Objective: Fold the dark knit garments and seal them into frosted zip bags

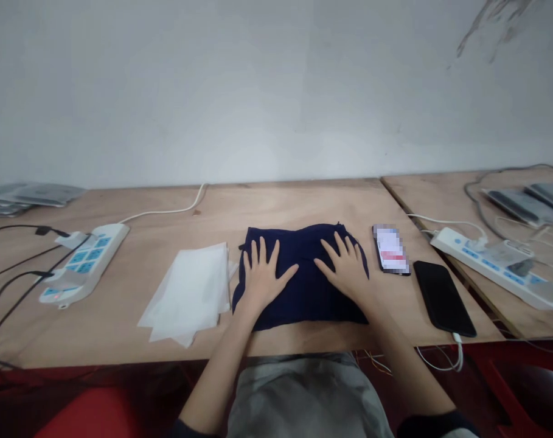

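A dark navy piece of cloth (303, 298), perhaps a folded garment, lies flat near the front edge of the wooden table. My left hand (263, 277) rests palm down on its left part, fingers spread. On the right part lies my right hand (347, 271), likewise flat with its fingers apart. Neither hand grips anything. Just left of the cloth is a loose stack of whitish translucent bags or sheets (189, 292). The cloth's exact kind cannot be made out.
A phone with a lit screen (392, 249) and a black phone (444, 298) on a white cable lie to the right. Power strips stand at left (87, 264) and right (495, 267). Bagged dark items (527, 205) lie far right, and grey packages (43, 193) far left.
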The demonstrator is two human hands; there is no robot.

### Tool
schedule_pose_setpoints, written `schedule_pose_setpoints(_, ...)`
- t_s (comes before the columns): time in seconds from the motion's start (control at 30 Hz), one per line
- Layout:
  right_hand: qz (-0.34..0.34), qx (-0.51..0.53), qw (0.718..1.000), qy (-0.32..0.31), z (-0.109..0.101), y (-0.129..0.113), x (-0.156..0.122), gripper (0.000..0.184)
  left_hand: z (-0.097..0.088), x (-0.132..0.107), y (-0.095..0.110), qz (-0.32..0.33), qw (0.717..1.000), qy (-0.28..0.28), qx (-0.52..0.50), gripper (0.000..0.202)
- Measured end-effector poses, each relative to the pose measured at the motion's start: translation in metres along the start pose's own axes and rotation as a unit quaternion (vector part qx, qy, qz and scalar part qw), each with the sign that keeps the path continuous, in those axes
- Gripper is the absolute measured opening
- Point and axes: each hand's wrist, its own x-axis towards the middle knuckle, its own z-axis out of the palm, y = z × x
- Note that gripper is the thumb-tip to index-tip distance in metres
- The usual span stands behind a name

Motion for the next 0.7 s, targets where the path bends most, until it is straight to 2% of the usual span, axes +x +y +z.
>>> schedule_pose_setpoints(0.1,0.001,-0.013,1.000,-0.013,0.004,-0.007,-0.006,0.065,0.010,-0.002,-0.004,0.006,1.000,0.001,0.006,0.090)
schedule_pose_setpoints(0.2,0.004,-0.017,1.000,-0.014,0.008,-0.006,-0.008,0.069,0.020,-0.005,-0.009,0.011,0.999,0.041,0.016,0.092)
schedule_pose_setpoints(0.27,0.000,-0.014,1.000,-0.010,0.009,-0.003,-0.008,0.071,0.023,-0.007,-0.010,0.013,0.998,0.059,0.020,0.092)
schedule_pose_setpoints(0.4,0.002,-0.007,1.000,-0.005,0.011,-0.003,-0.009,0.072,0.023,-0.011,-0.005,0.012,0.998,0.061,0.009,0.090)
schedule_pose_setpoints(0.5,0.009,0.001,1.000,-0.023,0.007,-0.001,-0.007,0.070,0.019,-0.009,0.000,-0.010,0.998,0.062,-0.007,0.079)
schedule_pose_setpoints(0.57,-0.002,0.031,0.998,-0.051,0.000,0.006,0.003,0.062,0.011,0.001,-0.002,-0.018,0.998,0.066,-0.013,0.069)
schedule_pose_setpoints(0.63,-0.006,0.074,0.995,-0.065,-0.008,0.016,0.019,0.049,0.000,0.017,-0.009,0.006,0.998,0.060,-0.010,0.062)
schedule_pose_setpoints(0.7,0.014,0.094,0.994,-0.053,-0.014,0.029,0.041,0.042,-0.011,0.038,-0.021,0.048,0.998,0.037,0.009,0.054)
